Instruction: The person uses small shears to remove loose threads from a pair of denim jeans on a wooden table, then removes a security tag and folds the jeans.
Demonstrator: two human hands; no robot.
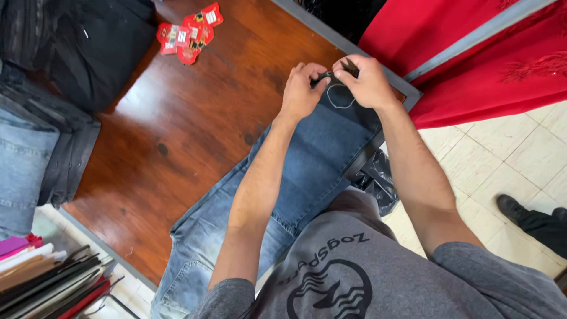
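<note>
A pair of blue jeans (307, 159) lies stretched across the brown wooden table (177, 130), running from the near edge toward the far corner. Both my hands meet over the far end of the jeans. My left hand (302, 90) and my right hand (365, 80) pinch a small dark object (331, 75) between their fingertips. A thin dark thread or cord (339, 97) loops down from it onto the denim. What the small object is I cannot make out.
Red paper tags (188, 34) lie at the table's far side. Stacks of folded dark and blue jeans (41, 130) fill the left. Red cloth (490, 65) hangs at the right. Another person's shoe (511, 207) stands on the tiled floor. Coloured folders (47, 277) sit lower left.
</note>
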